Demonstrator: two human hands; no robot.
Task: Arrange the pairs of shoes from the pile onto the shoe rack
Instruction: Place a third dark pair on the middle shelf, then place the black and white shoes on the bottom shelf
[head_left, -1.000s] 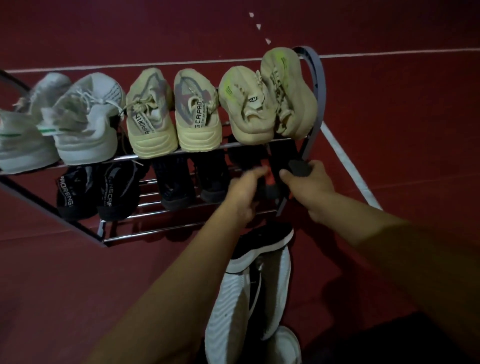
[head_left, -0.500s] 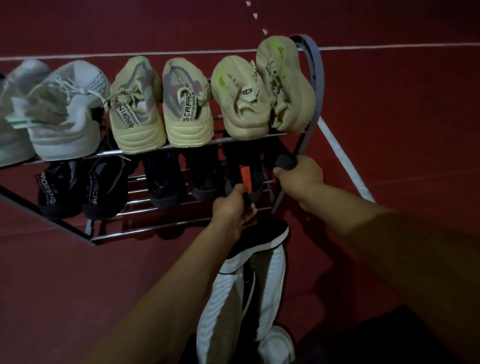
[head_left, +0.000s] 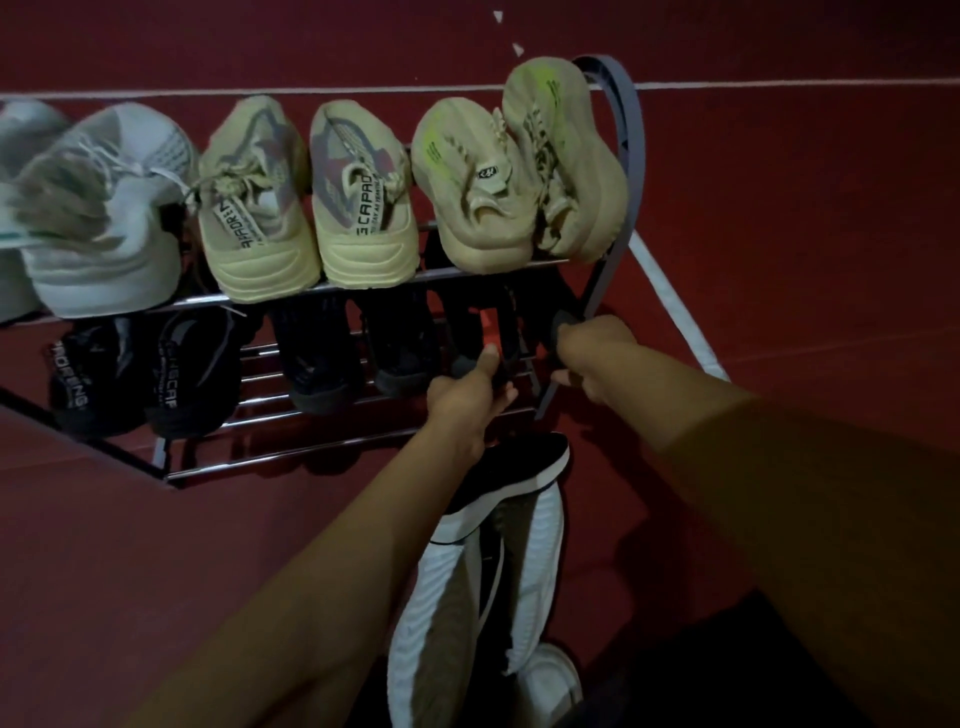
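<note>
Red floor (head_left: 779, 260) | left hand (head_left: 467, 395) grips black shoe (head_left: 483, 338) on lower shelf | right hand (head_left: 592, 358) grips its mate (head_left: 558, 322)

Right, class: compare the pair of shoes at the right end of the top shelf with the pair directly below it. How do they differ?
The top pair is pale beige with neon green marks; the lower pair is black with a red patch. The top pair sits untouched, one shoe leaning on the other; the lower pair is gripped by the left hand and right hand. Both sit on the shoe rack, heels toward the camera.
</note>
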